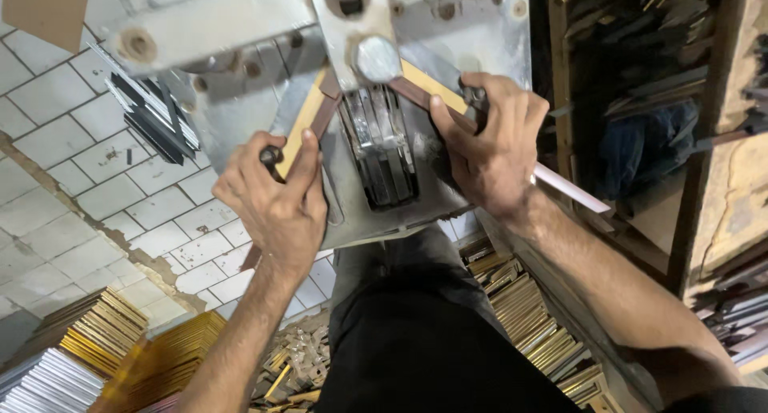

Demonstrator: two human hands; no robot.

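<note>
My left hand (276, 197) presses down on a brown and tan frame moulding strip (304, 125) lying on the grey metal machine table (240, 117). My right hand (492, 145) holds a second moulding strip (432, 89) against the table on the other side. The two strips meet in a corner under the machine's head (376, 57). A slotted metal block (384, 145) sits between my hands. The right strip's pale end (572, 191) sticks out past my wrist.
Stacks of gold moulding pieces (120, 341) lie on the tiled floor at lower left, more (528, 317) at lower right. Dark strips (156, 113) lean on the floor beyond the machine. Wooden shelves (656, 77) hold more mouldings at right. My dark trouser leg (416, 333) stands below.
</note>
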